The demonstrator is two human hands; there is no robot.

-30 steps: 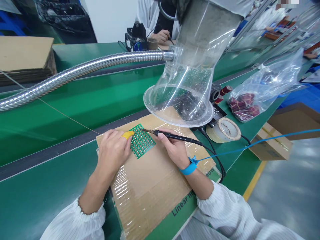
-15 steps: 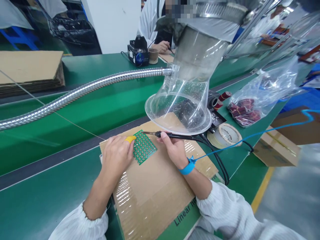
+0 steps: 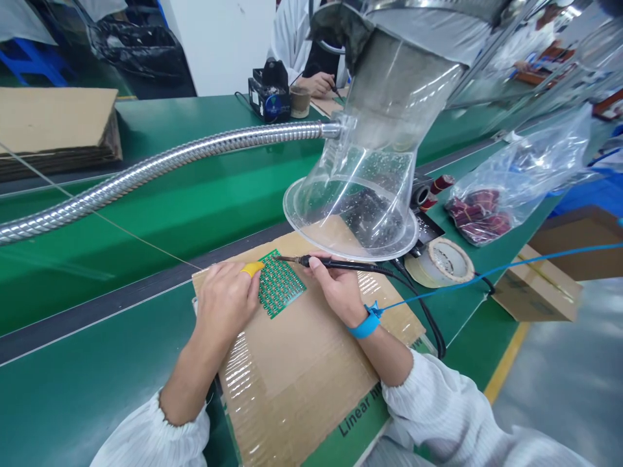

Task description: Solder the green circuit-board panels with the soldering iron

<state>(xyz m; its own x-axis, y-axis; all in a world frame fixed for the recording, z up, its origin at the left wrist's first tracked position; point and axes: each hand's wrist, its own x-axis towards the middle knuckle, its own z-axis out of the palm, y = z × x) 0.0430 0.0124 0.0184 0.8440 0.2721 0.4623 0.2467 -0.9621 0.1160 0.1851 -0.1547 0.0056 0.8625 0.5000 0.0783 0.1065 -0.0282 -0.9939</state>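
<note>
A bare left hand [image 3: 226,298] is resting its fingers on a thin green circuit board's [image 3: 282,288] left edge, any pinch underneath hidden; light, even pressure would likely be keeping it flat. The board is lying on tan taped cardboard [image 3: 302,363], just inside the far edge. A slim black-handled soldering iron [image 3: 367,266] is pointing left over the board's far corner, its long axis running nearly sideways. The right hand [image 3: 341,295] is gripping the handle, ideally steadying the tip.

Wearer's: two hands [image 3: 226,301] [image 3: 343,298], one board [image 3: 282,287], one soldering iron [image 3: 350,264].
</note>
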